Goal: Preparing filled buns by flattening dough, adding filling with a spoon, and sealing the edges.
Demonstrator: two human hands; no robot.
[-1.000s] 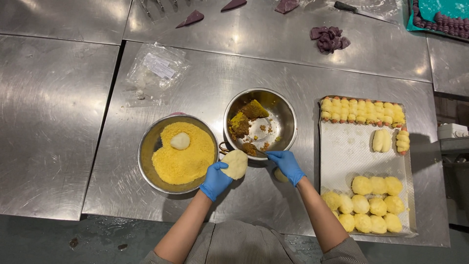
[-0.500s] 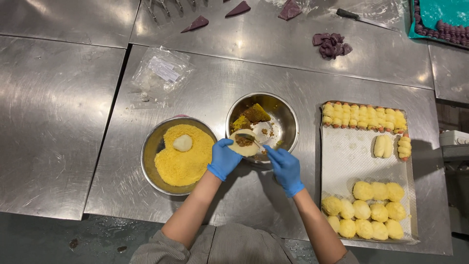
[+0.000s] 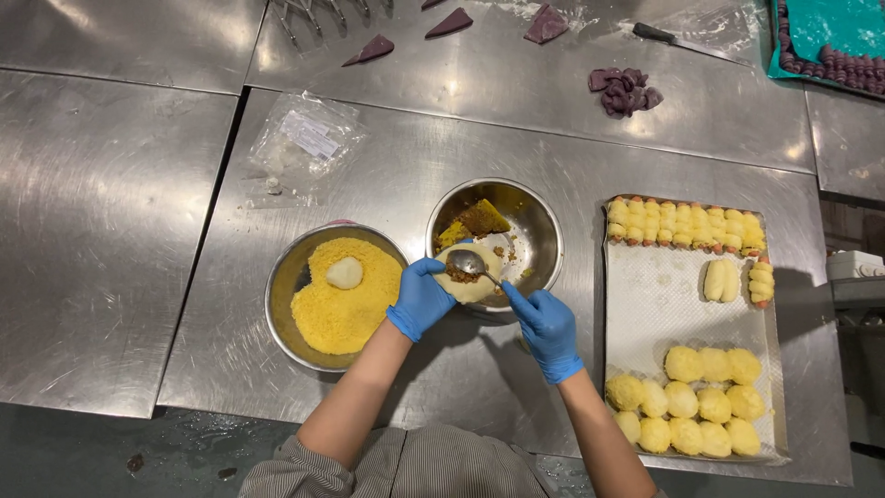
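Observation:
Both my hands wear blue gloves. My left hand cradles a flat round of pale dough over the near rim of a steel bowl that holds yellow-brown filling. My right hand grips a metal spoon, its bowl resting on the dough with a lump of brown filling. To the left stands a second steel bowl full of yellow crumbs, with one pale dough ball lying in them.
A paper-lined tray on the right carries a row of small rolls along its far edge and several yellow coated balls near me. A clear plastic bag, purple dough pieces and a knife lie farther back on the steel table.
My left hand lifted the dough round from beside the bowl to over its rim. My right hand took up the spoon and brought filling onto the dough.

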